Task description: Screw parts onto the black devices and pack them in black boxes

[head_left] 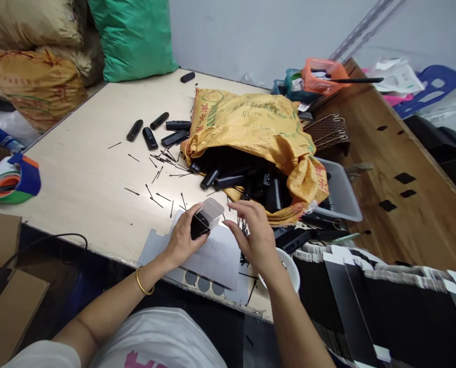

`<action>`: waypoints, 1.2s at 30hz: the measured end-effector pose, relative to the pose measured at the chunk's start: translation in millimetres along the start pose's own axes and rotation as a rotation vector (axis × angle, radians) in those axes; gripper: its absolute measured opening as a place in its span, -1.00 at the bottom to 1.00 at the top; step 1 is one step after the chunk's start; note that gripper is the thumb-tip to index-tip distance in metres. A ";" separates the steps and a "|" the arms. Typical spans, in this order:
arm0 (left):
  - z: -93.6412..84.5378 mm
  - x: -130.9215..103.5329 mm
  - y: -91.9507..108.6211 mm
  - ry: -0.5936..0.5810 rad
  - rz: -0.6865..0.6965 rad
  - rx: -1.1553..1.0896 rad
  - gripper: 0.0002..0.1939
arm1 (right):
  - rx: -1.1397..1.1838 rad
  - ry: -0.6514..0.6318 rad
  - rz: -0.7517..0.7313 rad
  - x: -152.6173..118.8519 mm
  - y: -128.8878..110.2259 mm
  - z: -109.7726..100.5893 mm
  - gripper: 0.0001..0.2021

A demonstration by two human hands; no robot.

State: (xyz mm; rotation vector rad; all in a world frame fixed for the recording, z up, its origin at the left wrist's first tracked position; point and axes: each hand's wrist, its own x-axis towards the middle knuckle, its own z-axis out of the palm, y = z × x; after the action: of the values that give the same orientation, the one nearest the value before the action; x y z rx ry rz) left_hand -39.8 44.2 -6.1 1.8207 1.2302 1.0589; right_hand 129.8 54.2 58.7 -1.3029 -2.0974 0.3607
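Observation:
My left hand (pixel 185 234) is wrapped around a small black cardboard box (pixel 200 226), whose white-lined end flap (pixel 212 208) stands up at the top. Just right of the flap, my right hand (pixel 253 230) has its thumb and fingers apart, with nothing visible between them. A printed white sheet (pixel 216 258) lies on the table under both hands. Beyond them, an open yellow woven sack (pixel 247 117) spills black oblong plastic pieces (pixel 230 182). Several thin black sticks (pixel 162 197) are scattered left of the sack. A white bowl (pixel 292 266) sits partly behind my right forearm.
A green sack (pixel 134 38) stands at the table's back left, and a tape roll in a holder (pixel 11 179) at its left edge. A clear plastic bin (pixel 346 191), an orange basket (pixel 322 76) and stacked black flat cartons (pixel 400 306) are on the right.

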 end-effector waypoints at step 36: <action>-40.3 4.0 -25.8 -0.102 -0.308 0.206 -0.45 | 0.690 0.222 0.377 -51.4 -10.5 72.4 -0.56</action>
State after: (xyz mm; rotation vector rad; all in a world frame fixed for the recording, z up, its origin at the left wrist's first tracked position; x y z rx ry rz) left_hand -84.9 60.0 -10.2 1.7366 1.5432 0.6819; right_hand 91.8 11.2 -9.8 -1.2204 -1.3448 0.9546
